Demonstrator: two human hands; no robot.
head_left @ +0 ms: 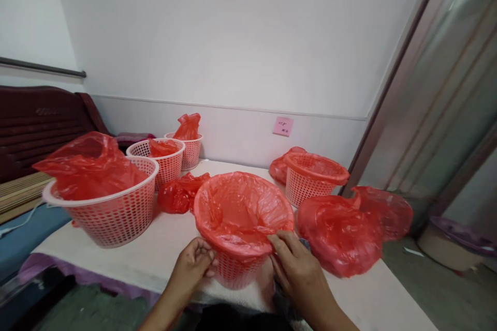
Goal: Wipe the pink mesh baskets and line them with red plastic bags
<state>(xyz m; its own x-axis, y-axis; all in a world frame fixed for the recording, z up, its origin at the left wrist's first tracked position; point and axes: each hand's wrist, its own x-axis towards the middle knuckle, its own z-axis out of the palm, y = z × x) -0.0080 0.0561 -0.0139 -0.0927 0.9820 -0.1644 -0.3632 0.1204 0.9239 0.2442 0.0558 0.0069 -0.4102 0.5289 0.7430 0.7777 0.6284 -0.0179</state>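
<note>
A white perforated plastic basket (237, 269) stands at the table's front, lined with a red plastic bag (243, 201) whose edge is folded out over the rim. At the basket's front left, just below the folded edge, my left hand (196, 261) has its fingers curled in; what they pinch, if anything, is hidden. My right hand (297, 264) grips the bag's edge at the right front of the rim, thumb below and fingers on top. A large loose red plastic bag (341, 232) lies just right of this hand.
Several other baskets stand around: a large one (116, 220) at left with a bag heaped in it, smaller ones behind, and a lined one (306, 189) at back right. A crumpled red bag (176, 196) lies between. A pink note (283, 126) is on the wall.
</note>
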